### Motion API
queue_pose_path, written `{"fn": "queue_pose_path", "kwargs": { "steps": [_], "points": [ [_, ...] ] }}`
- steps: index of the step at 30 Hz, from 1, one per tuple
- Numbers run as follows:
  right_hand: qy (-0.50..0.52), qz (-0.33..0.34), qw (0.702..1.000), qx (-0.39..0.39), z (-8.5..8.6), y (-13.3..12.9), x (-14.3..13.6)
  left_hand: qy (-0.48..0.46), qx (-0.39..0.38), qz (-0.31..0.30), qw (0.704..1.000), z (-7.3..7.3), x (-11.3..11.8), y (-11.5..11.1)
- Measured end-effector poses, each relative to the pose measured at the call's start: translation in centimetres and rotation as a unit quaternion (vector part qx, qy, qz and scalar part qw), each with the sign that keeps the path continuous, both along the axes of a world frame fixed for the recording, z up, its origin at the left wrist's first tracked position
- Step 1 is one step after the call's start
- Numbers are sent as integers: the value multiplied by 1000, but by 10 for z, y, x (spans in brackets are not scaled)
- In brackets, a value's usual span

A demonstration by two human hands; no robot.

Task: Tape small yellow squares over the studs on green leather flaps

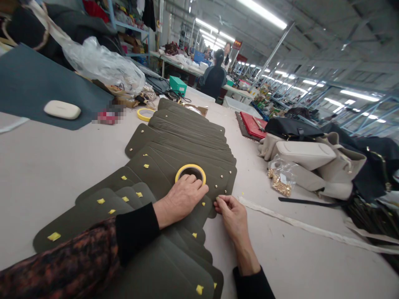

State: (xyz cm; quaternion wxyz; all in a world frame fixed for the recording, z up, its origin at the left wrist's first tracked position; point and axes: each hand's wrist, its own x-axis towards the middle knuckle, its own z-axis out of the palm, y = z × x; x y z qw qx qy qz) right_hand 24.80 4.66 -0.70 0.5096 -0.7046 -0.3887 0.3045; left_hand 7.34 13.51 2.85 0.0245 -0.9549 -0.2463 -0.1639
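Note:
Overlapping dark olive panels [162, 257] fan out across the table, several with small yellow tape pieces [100, 201] on them, others with metal studs [230, 172]. A yellow tape roll [190, 167] rests on the panels. My left hand [183, 197] lies against the roll's near side, its fingers bent over the rim and closed on it. My right hand [232, 216] is at the right edge of a panel, thumb and forefinger pinched together; what is between them is too small to make out.
A second tape roll [146, 114] and a white oval case [62, 109] lie at the back left. Beige bags [305, 153], a bag of gold hardware [281, 178] and a white strip [299, 224] are right. A person [214, 77] sits beyond.

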Motion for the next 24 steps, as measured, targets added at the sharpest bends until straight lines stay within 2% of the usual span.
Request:
{"fn": "queue_pose_path", "kwargs": {
  "steps": [6,10,17,24],
  "points": [
    [39,4,999,-15,6,1,4,9,-44,-14,999,-2,-5,-3],
    [50,65,993,-85,15,-5,3,19,-68,-23,997,-6,-9,-4],
    [-88,119,979,-140,16,-7,-5,26,-82,-35,996,-3,-12,-4],
    [-289,158,933,-147,27,2,-11,15,-83,-34,996,-5,-12,-5]
  ]
}}
